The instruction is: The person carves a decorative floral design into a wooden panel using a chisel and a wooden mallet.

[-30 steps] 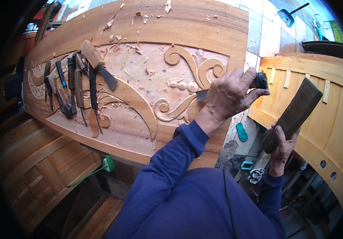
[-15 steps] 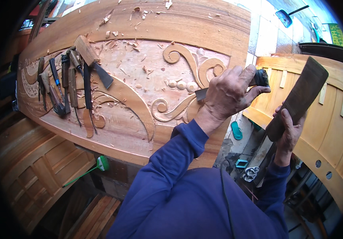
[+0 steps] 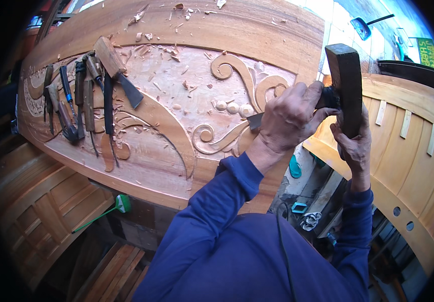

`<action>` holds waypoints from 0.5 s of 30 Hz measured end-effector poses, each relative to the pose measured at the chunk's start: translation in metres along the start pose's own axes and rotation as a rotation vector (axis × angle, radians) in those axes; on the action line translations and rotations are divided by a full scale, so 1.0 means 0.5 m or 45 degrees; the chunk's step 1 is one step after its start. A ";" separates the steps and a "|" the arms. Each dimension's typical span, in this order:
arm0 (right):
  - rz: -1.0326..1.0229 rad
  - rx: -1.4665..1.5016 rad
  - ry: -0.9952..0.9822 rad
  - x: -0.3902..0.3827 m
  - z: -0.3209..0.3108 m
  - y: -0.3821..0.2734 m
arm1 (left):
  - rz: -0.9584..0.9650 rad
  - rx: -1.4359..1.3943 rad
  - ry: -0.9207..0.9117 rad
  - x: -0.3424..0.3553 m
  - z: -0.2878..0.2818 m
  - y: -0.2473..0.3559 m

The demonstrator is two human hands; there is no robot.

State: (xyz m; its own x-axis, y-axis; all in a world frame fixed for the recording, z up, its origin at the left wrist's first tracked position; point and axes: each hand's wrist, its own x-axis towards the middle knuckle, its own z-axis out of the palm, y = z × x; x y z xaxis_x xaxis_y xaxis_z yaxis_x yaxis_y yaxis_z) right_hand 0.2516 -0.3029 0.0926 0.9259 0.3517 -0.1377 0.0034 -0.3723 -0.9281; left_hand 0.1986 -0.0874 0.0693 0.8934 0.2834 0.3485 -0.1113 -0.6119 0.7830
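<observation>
My left hand [image 3: 288, 117] is closed around a chisel. The chisel's flat metal blade [image 3: 255, 121] points left over the carved scrolls [image 3: 237, 133] of a wooden panel [image 3: 196, 63], and its dark handle end sticks out on the right. In my right hand [image 3: 354, 146] is a dark wooden block [image 3: 347, 85], gripped at its lower end and held upright. The block meets or overlaps the chisel's handle end; whether they touch, I cannot tell. Raised scrolls, a row of round beads [image 3: 233, 107] and loose shavings lie around the blade.
Several chisels and gouges [image 3: 81, 98] lie on the panel's left, beside a wooden-handled tool with a wide blade [image 3: 128, 90]. Another wooden panel [image 3: 398, 126] stands at the right. Below are a green broom [image 3: 122, 203], a green slipper [image 3: 295, 167] and stacked boards [image 3: 108, 272].
My right hand has swung the wooden block left and turned it upright, bringing it to the chisel's handle end. My left hand keeps the chisel in nearly the same place.
</observation>
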 end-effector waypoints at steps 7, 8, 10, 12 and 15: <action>0.010 0.034 0.013 0.024 -0.003 0.017 | -0.012 -0.045 0.083 0.001 0.002 -0.007; -0.076 0.022 -0.074 0.021 -0.006 0.024 | -0.022 -0.112 0.085 0.003 0.000 -0.005; 0.041 0.110 -0.104 0.023 -0.001 0.006 | -0.039 -0.094 0.091 0.001 -0.003 -0.006; -0.128 0.002 -0.032 0.045 0.002 0.001 | -0.055 -0.076 0.096 0.000 -0.004 -0.009; 0.049 0.103 0.084 0.058 0.000 -0.014 | -0.053 -0.088 0.104 0.003 -0.002 -0.010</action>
State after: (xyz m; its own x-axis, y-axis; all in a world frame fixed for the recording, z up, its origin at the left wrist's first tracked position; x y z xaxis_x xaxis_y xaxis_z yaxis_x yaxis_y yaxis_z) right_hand 0.2785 -0.2899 0.0950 0.9476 0.2804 -0.1532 -0.0606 -0.3130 -0.9478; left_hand 0.2000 -0.0833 0.0665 0.8598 0.3684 0.3535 -0.1070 -0.5468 0.8304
